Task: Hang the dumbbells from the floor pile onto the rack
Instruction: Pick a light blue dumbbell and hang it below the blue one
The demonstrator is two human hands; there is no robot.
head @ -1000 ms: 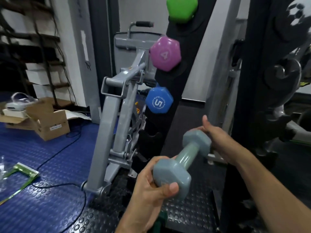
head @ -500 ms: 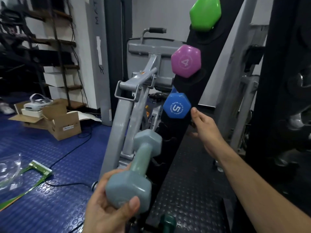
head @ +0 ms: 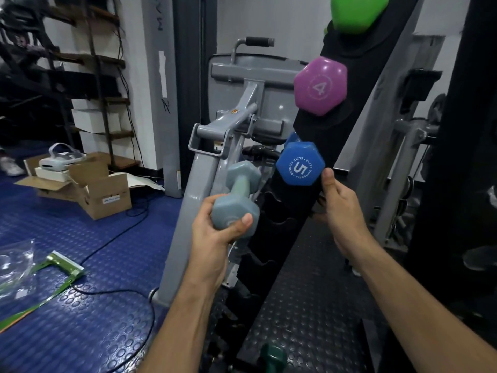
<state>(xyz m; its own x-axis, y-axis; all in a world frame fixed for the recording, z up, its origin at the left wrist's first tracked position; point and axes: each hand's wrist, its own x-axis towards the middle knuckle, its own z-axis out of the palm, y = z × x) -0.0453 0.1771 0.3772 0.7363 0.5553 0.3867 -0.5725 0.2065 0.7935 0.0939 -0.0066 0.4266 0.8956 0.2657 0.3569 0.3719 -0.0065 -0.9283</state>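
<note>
My left hand [head: 215,238] grips the near head of a grey-blue dumbbell [head: 239,195], which points away from me toward the left side of the black slanted rack [head: 304,205]. On the rack hang a blue dumbbell marked 5 [head: 300,164], a purple one marked 4 [head: 320,86] and a green one [head: 357,12] at the top. My right hand [head: 340,208] rests against the rack's right edge just below the blue dumbbell, thumb up beside it. A dark green dumbbell [head: 271,358] lies on the floor at the rack's foot.
A grey exercise machine frame [head: 201,168] stands right behind and left of the rack. Open cardboard boxes [head: 99,189], a cable and plastic packaging [head: 16,267] lie on the blue studded floor at left. A dark machine [head: 457,157] fills the right side.
My left hand has lifted the grey-blue dumbbell up and toward the rack. My right hand let go of it earlier and now holds the rack's edge under the blue dumbbell.
</note>
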